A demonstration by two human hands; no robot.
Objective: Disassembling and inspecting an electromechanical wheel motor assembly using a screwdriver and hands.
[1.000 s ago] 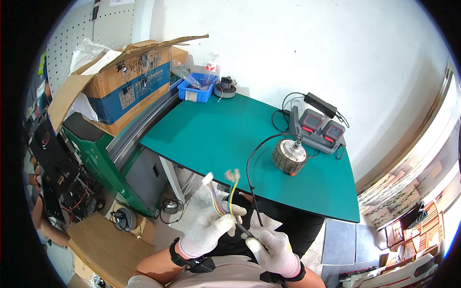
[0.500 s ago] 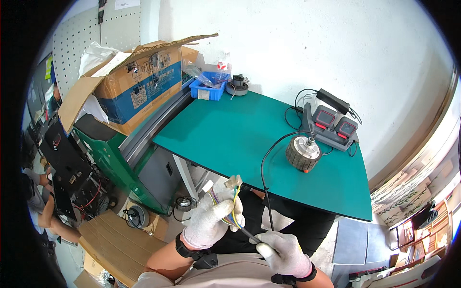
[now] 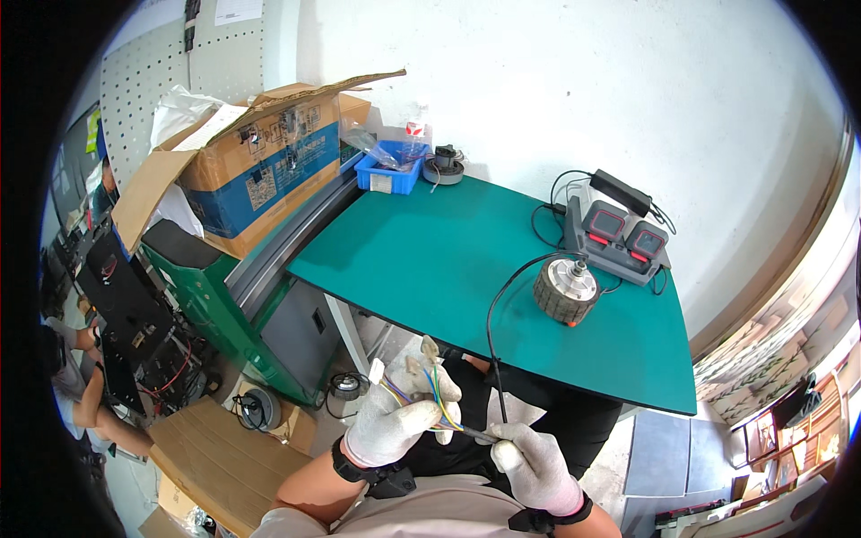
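Note:
My left hand (image 3: 395, 432), in a pale work glove, is closed on a bundle of thin coloured wires (image 3: 436, 394) in front of the table's near edge. A white connector (image 3: 377, 370) sticks out past its fingers on the wire ends. My right hand (image 3: 542, 473), gloved too, pinches the black cable (image 3: 491, 336) just behind where the wires fan out. From there the cable arcs up over the table to a wheel-shaped motor (image 3: 567, 290) with a ribbed dark tread and a silver hub. Part of the wiring is hidden by the left fingers.
The motor lies on a green table (image 3: 413, 260). Behind it stand a grey charger dock (image 3: 619, 247) and a black power adapter (image 3: 621, 191). A blue bin (image 3: 387, 170) sits at the far left corner, beside an open cardboard box (image 3: 265, 175). Another person's arm (image 3: 117, 430) shows far left.
My right hand has shifted slightly right along with the cable. The left hand has turned a little, and the coloured wires lie differently over its fingers. The motor has stayed put.

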